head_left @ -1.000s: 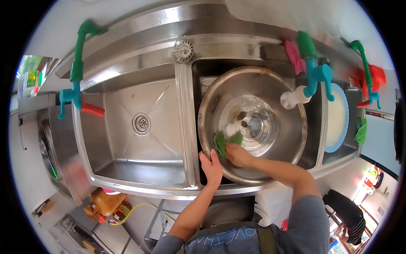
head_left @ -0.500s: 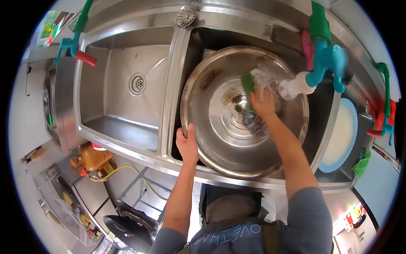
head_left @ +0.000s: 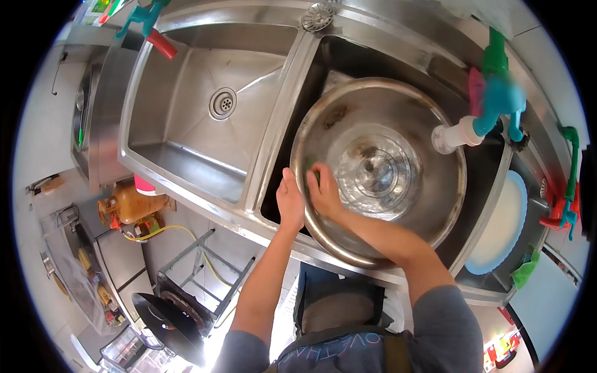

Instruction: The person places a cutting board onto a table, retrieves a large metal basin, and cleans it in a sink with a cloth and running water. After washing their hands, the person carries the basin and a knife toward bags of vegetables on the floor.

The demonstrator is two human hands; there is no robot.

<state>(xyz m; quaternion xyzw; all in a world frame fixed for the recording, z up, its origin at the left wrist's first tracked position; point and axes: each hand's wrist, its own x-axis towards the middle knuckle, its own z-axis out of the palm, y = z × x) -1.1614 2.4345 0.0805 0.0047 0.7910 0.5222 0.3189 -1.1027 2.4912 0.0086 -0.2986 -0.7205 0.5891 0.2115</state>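
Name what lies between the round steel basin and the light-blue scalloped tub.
The head view shows a dark strip of steel sink interior, then a straight steel divider.

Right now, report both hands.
Left hand: against the round, silvery metal basin; grip unclear.
Right hand: holding a green scouring pad, mostly hidden.

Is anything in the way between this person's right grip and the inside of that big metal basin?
Only the mostly hidden green scrubber, held in the right grip at the inner left wall of the basin. Nothing else visible stands between; the white tap spout hangs over the opposite side.
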